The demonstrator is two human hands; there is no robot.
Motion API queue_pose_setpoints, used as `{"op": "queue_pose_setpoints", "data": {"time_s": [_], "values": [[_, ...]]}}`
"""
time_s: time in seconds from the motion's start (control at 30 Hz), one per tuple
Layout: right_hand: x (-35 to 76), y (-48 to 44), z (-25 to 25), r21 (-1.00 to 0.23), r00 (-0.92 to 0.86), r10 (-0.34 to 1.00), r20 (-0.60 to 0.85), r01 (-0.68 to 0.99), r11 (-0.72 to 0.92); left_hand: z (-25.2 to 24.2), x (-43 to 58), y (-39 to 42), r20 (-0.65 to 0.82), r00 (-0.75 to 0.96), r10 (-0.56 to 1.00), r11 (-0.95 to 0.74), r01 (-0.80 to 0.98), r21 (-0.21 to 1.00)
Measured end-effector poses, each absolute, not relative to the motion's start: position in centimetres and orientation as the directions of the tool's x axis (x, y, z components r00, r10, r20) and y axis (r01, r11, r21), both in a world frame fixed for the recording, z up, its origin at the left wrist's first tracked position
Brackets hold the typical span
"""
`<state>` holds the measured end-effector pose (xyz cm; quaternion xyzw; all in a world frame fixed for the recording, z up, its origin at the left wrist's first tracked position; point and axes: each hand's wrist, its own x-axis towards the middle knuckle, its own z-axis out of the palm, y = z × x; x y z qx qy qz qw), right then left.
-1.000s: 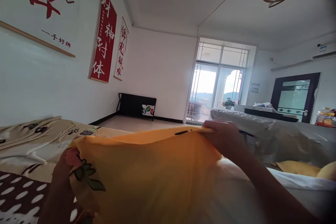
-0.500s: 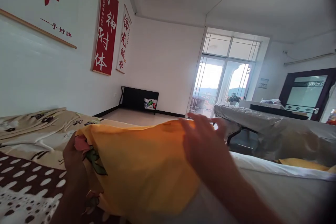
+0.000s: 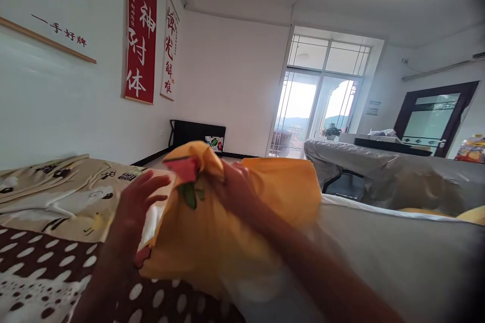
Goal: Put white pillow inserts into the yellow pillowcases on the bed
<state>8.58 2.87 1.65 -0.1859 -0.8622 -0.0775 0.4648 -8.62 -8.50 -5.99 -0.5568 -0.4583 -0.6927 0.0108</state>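
Observation:
A yellow-orange cloth (image 3: 212, 242) with a red and green flower print is held up in front of me, gathered into a raised fold at its upper left. My right hand (image 3: 238, 189) grips that fold, and the cloth spreads out on both sides of the wrist. Left of the cloth is my left hand (image 3: 138, 202), its fingers apart and pointing toward the printed edge. A pale patch shows between this hand and the cloth; whether the fingertips touch the fabric I cannot tell.
Beige printed bedding (image 3: 76, 202) and a brown polka-dot cover (image 3: 49, 257) lie at left. A grey, white-edged surface (image 3: 379, 257) extends at right. Beyond it stands a table under clear plastic (image 3: 341, 161). A black folded panel (image 3: 189, 133) leans by the far wall.
My right hand has moved left with the cloth bunched in it. My left hand has let go of the cloth's left edge and opened. The view has shifted slightly.

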Motion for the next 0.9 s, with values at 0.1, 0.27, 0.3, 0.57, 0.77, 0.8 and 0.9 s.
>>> {"op": "queue_pose_setpoints", "data": {"time_s": [0.1,0.27,0.3,0.57,0.77,0.8,0.9], "values": [[9.9,4.1,5.6,-0.305,-0.295,0.441,0.848,0.409,0.860,-6.3,-8.9,-5.4,0.712,-0.217,0.668,-0.481,0.604,0.636],[11.8,4.4,9.4,-0.355,-0.153,0.438,0.886,0.382,0.853,-8.9,-9.0,-0.9,0.561,-0.403,0.723,-0.055,0.776,0.629],[12.1,4.5,9.6,-0.324,-0.140,0.406,0.903,0.399,0.858,-9.5,-8.8,-0.4,0.594,-0.413,0.690,-0.063,0.783,0.618],[15.3,7.8,11.7,0.016,-0.172,0.212,0.962,0.811,0.585,-9.7,-6.3,-2.0,0.630,-0.518,0.579,-0.300,0.583,0.755],[15.7,8.9,13.2,0.087,-0.248,0.323,0.913,0.893,0.441,-8.3,-7.8,-4.1,0.276,-0.098,0.956,-0.212,0.416,0.884],[15.1,8.7,13.0,0.125,-0.299,0.342,0.891,0.885,0.448,-8.3,-8.6,-4.2,0.256,-0.077,0.964,-0.176,0.539,0.823],[13.2,7.9,12.1,0.239,-0.462,0.373,0.805,0.827,0.508,-8.3,-10.9,-4.2,0.288,-0.108,0.952,-0.096,0.786,0.611]]}}
